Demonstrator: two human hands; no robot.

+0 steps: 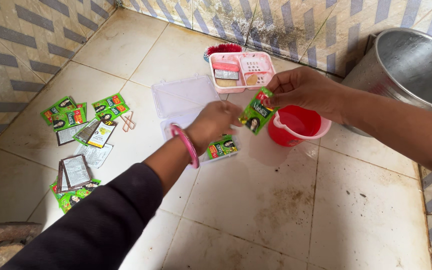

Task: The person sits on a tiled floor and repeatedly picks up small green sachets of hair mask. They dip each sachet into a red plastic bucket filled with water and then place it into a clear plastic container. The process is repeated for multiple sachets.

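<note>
1. Two hands work above a stained, pale tiled floor [256, 200] edged by patterned wall tiles.
2. Largest of the items, a steel drum [406, 70] stands at the right against the wall.
3. Next, a clear plastic box [183, 97] lies open on the floor, one green sachet [222, 147] resting at its near edge.
4. Beside the drum, a red mug [296, 127] with a pale rim sits on the floor, water in it.
5. Near the wall, a pink soap tray [241, 70] holds bits of soap, with a red brush [223, 49] just behind.
6. At left, scattered sachets [83, 120] lie loose on the tiles, green ones mixed with grey, opened ones.
7. Right hand [303, 90] pinches the top of a green sachet packet [257, 111], held in the air beside the mug.
8. Left hand [213, 122], a pink bangle [186, 145] on its wrist and a dark sleeve behind, is loosely closed just left of that packet; whether it touches it cannot be told.
</note>
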